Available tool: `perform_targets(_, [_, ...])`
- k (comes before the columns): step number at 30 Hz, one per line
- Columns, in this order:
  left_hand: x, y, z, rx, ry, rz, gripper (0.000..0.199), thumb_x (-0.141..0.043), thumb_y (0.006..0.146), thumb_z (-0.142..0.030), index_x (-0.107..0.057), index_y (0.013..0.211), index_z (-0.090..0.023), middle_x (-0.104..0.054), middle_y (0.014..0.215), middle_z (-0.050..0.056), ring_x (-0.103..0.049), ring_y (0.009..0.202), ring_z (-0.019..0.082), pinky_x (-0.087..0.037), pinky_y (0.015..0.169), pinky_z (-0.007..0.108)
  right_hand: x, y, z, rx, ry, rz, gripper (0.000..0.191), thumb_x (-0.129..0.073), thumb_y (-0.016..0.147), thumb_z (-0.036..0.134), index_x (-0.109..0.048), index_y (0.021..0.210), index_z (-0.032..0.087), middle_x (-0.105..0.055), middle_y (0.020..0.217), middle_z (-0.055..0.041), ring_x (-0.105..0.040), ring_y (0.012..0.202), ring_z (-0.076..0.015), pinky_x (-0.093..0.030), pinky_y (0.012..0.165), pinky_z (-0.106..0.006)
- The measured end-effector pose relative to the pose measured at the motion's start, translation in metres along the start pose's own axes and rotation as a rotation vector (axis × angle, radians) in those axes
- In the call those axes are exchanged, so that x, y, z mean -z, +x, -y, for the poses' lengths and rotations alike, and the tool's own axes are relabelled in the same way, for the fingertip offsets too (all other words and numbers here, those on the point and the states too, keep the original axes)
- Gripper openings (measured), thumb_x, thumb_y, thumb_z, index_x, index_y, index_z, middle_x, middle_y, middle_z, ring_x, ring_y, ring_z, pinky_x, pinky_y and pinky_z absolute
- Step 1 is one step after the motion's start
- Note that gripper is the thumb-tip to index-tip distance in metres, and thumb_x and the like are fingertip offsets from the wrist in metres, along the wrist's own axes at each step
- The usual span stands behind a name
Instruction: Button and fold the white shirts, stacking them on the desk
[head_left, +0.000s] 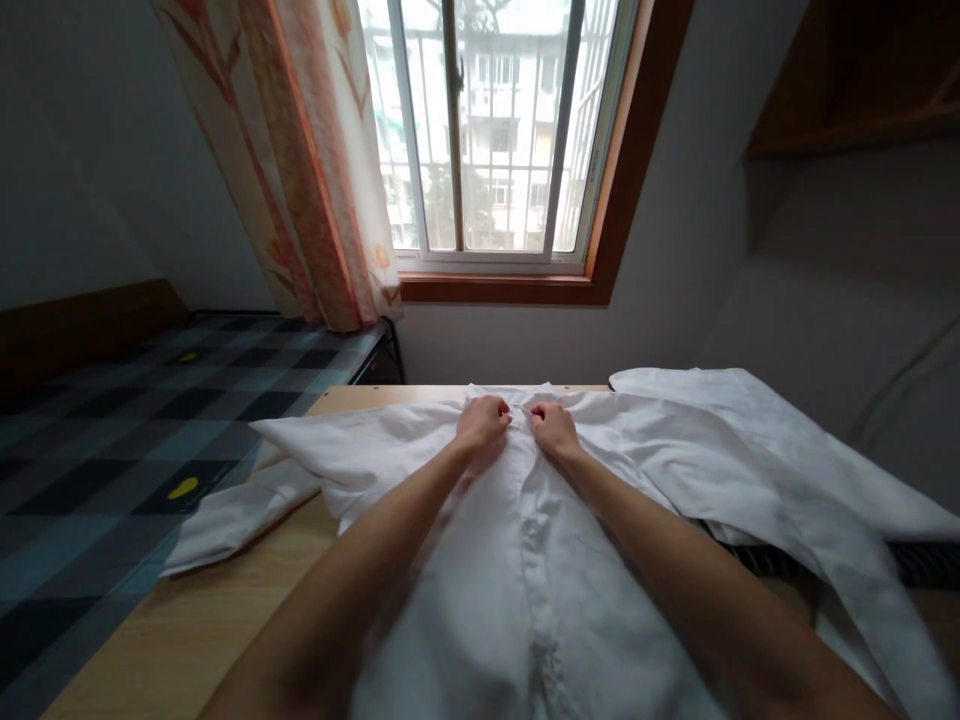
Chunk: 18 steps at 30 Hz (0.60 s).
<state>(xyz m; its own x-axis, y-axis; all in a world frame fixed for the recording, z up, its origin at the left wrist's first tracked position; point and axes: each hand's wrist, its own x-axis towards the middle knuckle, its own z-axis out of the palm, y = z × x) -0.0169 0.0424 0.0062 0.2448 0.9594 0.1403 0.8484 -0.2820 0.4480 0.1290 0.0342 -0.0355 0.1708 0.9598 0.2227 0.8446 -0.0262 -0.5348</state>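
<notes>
A white shirt lies spread over a light wooden table, its collar at the far edge and its front placket running toward me. One sleeve reaches out to the left, the other to the right. Just below the collar, my left hand pinches the shirt fabric on the left side of the placket. My right hand pinches the fabric on the right side, a small gap from the left. Both hands have their fingers closed on the cloth.
The wooden table shows at the left. Beyond it stands a bed with a checked cover. A floral curtain hangs beside the barred window. More white cloth lies at the right over something dark and ribbed.
</notes>
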Motion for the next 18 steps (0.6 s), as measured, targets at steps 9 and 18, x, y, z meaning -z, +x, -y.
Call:
perform_targets(9, [-0.032,0.013,-0.001,0.208,-0.001,-0.086,0.017,-0.062,0.079,-0.028,-0.076,0.085,-0.02,-0.074,0.095,0.011,-0.066,0.095,0.026,-0.045,0.082,0.033,-0.018,0.006,-0.009,-0.093,0.204,-0.072,0.028,-0.046,0.082,0.024,-0.073,0.086,0.021,-0.073,0.084,-0.0056,-0.065,0.079,-0.0215,-0.043,0.069,-0.027])
perform_targets(18, [-0.037,0.006,0.002,0.092,-0.017,-0.237,0.014,-0.06,0.087,-0.029,-0.071,0.088,-0.02,-0.071,0.098,0.007,-0.061,0.097,0.024,-0.041,0.087,0.035,-0.024,0.007,-0.024,0.024,0.404,-0.079,0.026,-0.049,0.081,0.026,-0.074,0.089,0.024,-0.074,0.082,-0.0013,-0.066,0.078,-0.0189,-0.048,0.072,-0.026])
